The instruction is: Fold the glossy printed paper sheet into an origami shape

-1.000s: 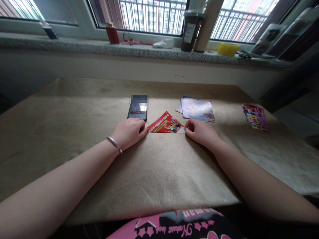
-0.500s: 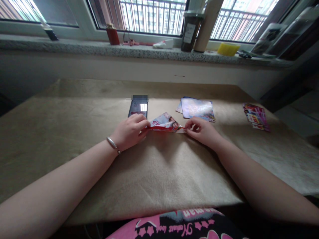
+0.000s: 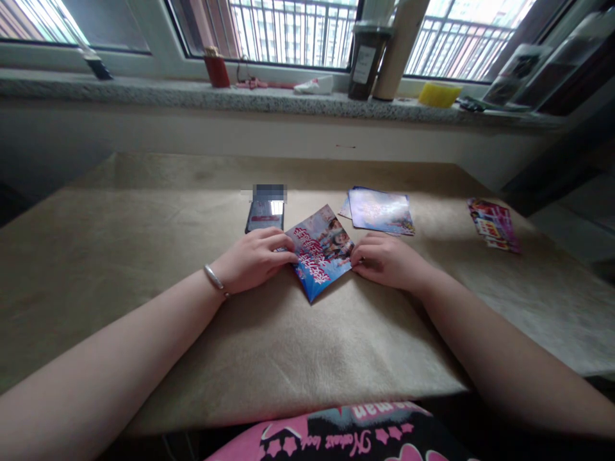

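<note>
left hand point(image 3: 255, 259) and right hand point(image 3: 388, 260) pinch printed paper point(image 3: 321, 253) at opposite corners | risk: uneven pull could skew creases

You've got a silvery bangle point(image 3: 212, 277) on, just behind your left hand point(image 3: 257, 257), ending in a little knob, plus black-and-pink clothing point(image 3: 331, 438) nearer you than that hand, printed with pink stars and pale lettering.

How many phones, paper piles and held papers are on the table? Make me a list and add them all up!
Phone: 1
Printed paper, held by left hand and right hand: 1
Paper piles, bluish and pinkish-red: 2
Total: 4
</note>
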The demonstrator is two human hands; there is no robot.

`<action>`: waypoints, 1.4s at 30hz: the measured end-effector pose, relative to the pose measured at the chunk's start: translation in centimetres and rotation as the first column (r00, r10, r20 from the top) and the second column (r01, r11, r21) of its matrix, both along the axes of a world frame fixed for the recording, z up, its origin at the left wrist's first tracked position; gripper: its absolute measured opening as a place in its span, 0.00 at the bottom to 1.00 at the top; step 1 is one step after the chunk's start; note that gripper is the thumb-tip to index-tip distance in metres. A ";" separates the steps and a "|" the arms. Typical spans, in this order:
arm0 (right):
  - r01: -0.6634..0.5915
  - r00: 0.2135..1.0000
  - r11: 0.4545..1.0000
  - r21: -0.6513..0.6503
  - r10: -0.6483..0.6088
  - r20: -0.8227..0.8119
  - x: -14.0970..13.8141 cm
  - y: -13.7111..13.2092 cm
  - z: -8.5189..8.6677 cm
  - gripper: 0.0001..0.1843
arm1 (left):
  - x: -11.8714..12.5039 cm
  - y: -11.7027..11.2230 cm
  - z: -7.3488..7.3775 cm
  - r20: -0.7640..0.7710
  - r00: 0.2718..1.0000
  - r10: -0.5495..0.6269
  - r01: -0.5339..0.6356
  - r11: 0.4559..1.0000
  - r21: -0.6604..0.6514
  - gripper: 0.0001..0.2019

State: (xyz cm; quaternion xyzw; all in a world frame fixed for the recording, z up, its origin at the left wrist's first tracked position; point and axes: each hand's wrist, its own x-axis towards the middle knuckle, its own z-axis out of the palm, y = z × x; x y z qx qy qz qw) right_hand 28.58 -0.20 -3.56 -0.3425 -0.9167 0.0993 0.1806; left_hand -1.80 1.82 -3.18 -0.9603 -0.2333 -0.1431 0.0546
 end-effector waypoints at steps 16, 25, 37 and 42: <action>-0.099 0.975 0.981 0.165 0.062 0.215 -1.3 -1.0 0.5 0.13 | 0.6 -0.6 0.5 0.006 0.996 -0.089 0.089 0.986 -0.144 0.13; -0.125 0.979 0.974 0.187 0.091 0.180 -1.9 -1.2 0.2 0.15 | 0.5 -0.8 0.9 0.009 0.996 -0.091 0.091 0.983 -0.159 0.12; -0.013 0.998 0.995 0.097 0.008 0.056 -2.9 -1.2 0.7 0.10 | 0.8 -1.3 1.3 0.025 0.993 -0.112 0.115 0.972 -0.204 0.11; 0.065 0.998 0.997 0.039 -0.065 -0.009 -3.2 -1.1 0.3 0.08 | 0.9 -1.4 1.2 0.001 0.999 -0.053 0.052 0.980 -0.190 0.12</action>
